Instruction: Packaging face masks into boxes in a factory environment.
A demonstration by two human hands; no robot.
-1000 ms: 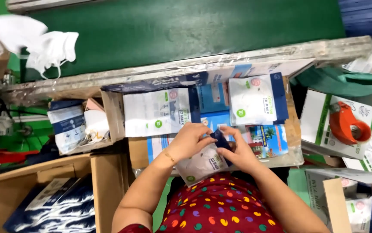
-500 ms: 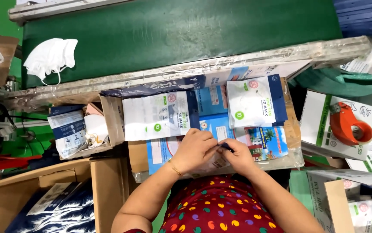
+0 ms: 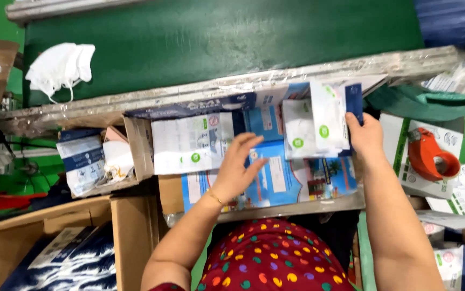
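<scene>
My right hand grips the right edge of a stack of white packets with green dots and a blue border, lifting them off the work surface. My left hand hovers with fingers spread over blue printed cartons lying flat in front of me, holding nothing. Another pile of white packets lies just left of that hand.
An orange tape dispenser rests on white and green boxes at right. A green conveyor belt runs behind, with a white mask on it. Open cardboard boxes stand at lower left; a small bin of packets sits left.
Both hands were together at my lap around a small packet. Now they have parted: the right reached up and took the packet stack, the left opened over the blue cartons.
</scene>
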